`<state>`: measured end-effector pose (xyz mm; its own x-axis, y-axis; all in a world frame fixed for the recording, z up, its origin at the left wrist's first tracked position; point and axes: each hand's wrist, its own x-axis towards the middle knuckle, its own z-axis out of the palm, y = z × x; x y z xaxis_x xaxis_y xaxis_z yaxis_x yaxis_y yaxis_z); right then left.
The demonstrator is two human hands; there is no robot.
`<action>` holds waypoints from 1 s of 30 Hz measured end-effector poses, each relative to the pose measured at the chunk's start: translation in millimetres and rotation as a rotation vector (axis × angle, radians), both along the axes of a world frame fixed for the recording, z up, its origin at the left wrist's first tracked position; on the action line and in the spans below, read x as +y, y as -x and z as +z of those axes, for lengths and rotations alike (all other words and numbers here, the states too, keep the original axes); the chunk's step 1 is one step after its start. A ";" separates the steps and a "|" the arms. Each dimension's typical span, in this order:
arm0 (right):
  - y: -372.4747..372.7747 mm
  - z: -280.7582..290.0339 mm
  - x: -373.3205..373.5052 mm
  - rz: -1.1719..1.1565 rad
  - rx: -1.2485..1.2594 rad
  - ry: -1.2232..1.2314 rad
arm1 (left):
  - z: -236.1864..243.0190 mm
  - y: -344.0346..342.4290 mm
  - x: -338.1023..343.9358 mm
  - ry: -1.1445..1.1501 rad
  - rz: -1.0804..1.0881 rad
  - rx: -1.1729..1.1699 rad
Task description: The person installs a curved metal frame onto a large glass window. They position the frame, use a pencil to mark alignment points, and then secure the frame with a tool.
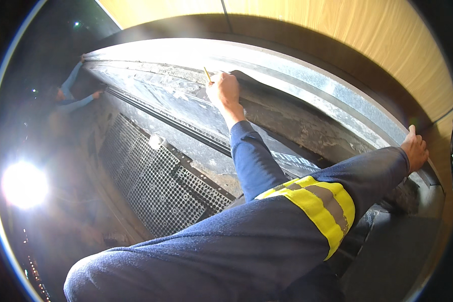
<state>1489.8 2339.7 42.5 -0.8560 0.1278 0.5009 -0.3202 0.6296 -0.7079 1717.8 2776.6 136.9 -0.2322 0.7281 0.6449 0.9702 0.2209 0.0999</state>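
Note:
My left hand (223, 91) is closed around a thin yellow pencil (207, 74), beside the dark, mottled upper ledge of a long beam-like structure (181, 73). My right hand (415, 150) grips the right end of a long pale metal strip (332, 83) that runs along the top, its fingers curled at the edge. Below my left hand, black rails (166, 119) run lengthwise along the structure's grey, scuffed face. My navy-clad leg with a yellow reflective band (327, 221) crosses the lower foreground.
A co-worker (68, 100) in blue sleeves at the left has both hands on the structure's far end. A perforated black mat (151, 186) lies below. Wood-grain panels (377, 35) stand behind the strip. A bright lamp (25, 183) glares at lower left.

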 end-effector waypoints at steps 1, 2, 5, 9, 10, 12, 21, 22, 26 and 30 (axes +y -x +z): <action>-1.1 -1.0 -1.0 -0.008 0.005 0.006 | -1.7 0.2 0.3 -0.013 0.006 0.012; -1.8 -1.9 -0.4 -0.021 0.011 0.010 | -1.8 0.3 2.2 -0.006 -0.001 -0.020; -15.0 8.7 -22.3 -0.018 0.002 0.023 | -0.2 8.0 4.7 0.004 0.016 -0.077; -26.4 12.5 -1.0 -0.103 -0.059 0.026 | 1.8 -1.7 6.2 -0.034 -0.017 -0.027; -35.4 14.3 3.8 -0.119 -0.084 0.018 | -0.4 1.0 3.1 -0.053 -0.011 0.010; -58.8 17.1 10.1 -0.126 -0.086 0.020 | 1.5 11.2 -1.8 0.050 0.012 -0.057; -201.6 10.7 201.4 -0.366 -0.046 0.003 | 25.2 6.3 -18.9 0.253 -0.084 0.044; -228.3 2.3 228.7 -0.340 -0.026 0.080 | 25.6 2.6 -18.3 0.249 -0.094 0.038; -299.8 -23.7 317.4 -0.381 0.251 0.090 | 13.2 10.1 -16.0 0.335 -0.009 0.162; -352.6 10.0 370.0 -0.723 -0.047 -0.031 | 29.4 6.6 -34.1 0.417 -0.016 0.070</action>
